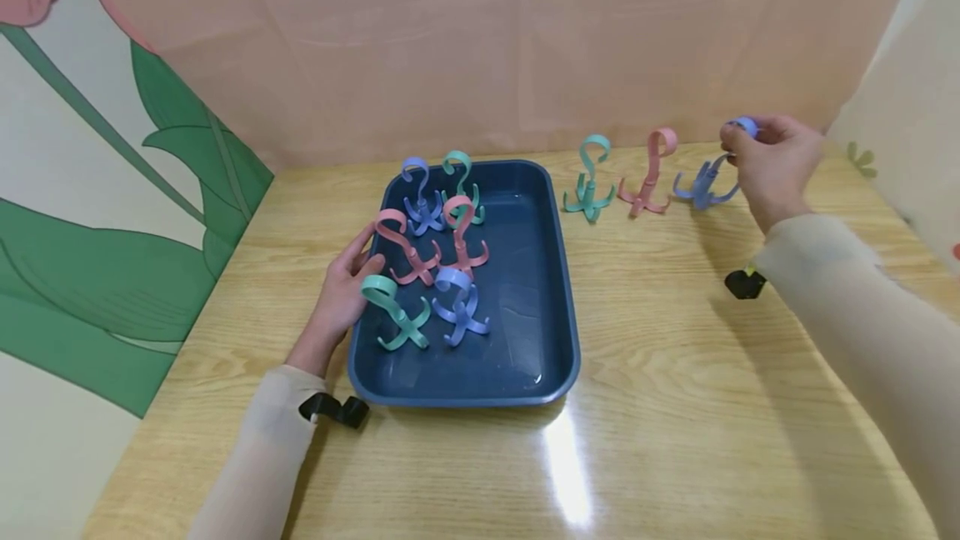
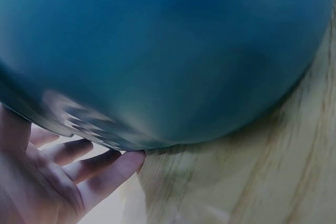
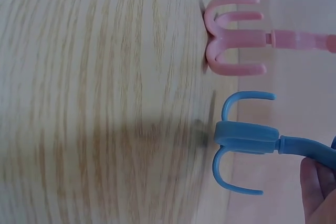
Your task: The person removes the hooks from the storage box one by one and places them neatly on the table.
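My right hand (image 1: pixel 783 161) pinches the curled top of a blue multi-prong hook (image 1: pixel 703 187), held upright with its prongs low over the table. Whether its base touches the wood I cannot tell. Beside it stand a pink hook (image 1: pixel 648 176) and a green hook (image 1: pixel 590 182), in a row to its left. In the right wrist view, the blue hook (image 3: pixel 247 137) and the pink hook (image 3: pixel 239 38) appear sideways. At the left rim of a dark blue tray (image 1: pixel 517 398), my left hand (image 1: pixel 341 294) grips the wall, thumb over the rim and fingers along the outside (image 2: pixel 107 179).
Several blue, green and pink hooks (image 1: pixel 462 252) stand in the tray's left half. A pink covering (image 1: pixel 450 48) rises along the table's back edge. Light glares off the wooden table (image 1: pixel 660 407). A patterned wall (image 1: pixel 97 273) borders the left side.
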The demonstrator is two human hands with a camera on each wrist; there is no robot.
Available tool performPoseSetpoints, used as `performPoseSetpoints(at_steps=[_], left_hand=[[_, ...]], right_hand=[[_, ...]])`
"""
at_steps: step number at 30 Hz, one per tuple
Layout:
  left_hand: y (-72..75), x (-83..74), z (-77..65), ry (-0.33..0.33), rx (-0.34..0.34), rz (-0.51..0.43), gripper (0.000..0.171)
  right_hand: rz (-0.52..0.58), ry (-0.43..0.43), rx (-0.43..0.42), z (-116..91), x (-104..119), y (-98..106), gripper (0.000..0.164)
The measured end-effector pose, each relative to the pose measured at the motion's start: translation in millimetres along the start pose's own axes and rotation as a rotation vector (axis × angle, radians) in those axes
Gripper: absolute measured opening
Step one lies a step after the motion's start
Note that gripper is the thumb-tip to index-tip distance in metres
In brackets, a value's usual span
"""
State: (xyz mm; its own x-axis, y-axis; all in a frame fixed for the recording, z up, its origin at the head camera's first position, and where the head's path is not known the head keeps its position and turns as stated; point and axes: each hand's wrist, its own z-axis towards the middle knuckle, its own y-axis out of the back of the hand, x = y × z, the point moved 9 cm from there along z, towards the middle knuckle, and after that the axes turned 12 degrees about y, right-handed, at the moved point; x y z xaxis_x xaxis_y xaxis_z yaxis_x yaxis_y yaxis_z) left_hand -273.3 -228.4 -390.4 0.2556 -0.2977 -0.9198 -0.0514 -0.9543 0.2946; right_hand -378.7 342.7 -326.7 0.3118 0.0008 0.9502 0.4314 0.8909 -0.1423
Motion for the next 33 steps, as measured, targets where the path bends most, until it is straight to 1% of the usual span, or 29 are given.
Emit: performPoseSetpoints(at_steps=[5,9,13,17,20,24,28,33], left_hand=[[-0.4,-0.6,0.2,-0.012,0.009,-0.012,0.056],[-0.5,-0.2,0.3,-0.011,0.011,-0.018,0.055],[-0.5,0.3,1.2,-0.001,0.009,-0.021,0.056],[-0.3,0.8,2.0,0.001,0.005,-0.022,0.056],[0.1,0.5,1.3,-0.001,-0.001,-0.015,0.056],[0.2,-0.2,0.6,0.0,-0.007,-0.003,0.056],[0.0,-0.2,0.0,0.006,-0.007,-0.001,0.055],[-0.2,-0.5,-0.5,0.008,-0.006,-0.002,0.055]], right_hand=[[-0.047,0.004,-0.017,0.6,-2.8,-2.7,0.015],[-0.101,-0.004,-0.021,1.6,-5.0,-2.4,0.017],[-0.113,-0.01,-0.02,2.1,-7.1,-1.8,0.021],[-0.137,-0.013,-0.016,2.3,-8.4,-2.4,0.021],[-0.173,-0.033,-0.005,1.5,-10.2,-2.7,0.023],[-0.231,-0.073,0.022,-0.2,-14.4,-2.3,0.032],[-0.292,-0.091,0.05,-0.8,-17.5,-1.2,0.04],[-0.32,-0.075,0.066,0.1,-18.6,-0.6,0.037]])
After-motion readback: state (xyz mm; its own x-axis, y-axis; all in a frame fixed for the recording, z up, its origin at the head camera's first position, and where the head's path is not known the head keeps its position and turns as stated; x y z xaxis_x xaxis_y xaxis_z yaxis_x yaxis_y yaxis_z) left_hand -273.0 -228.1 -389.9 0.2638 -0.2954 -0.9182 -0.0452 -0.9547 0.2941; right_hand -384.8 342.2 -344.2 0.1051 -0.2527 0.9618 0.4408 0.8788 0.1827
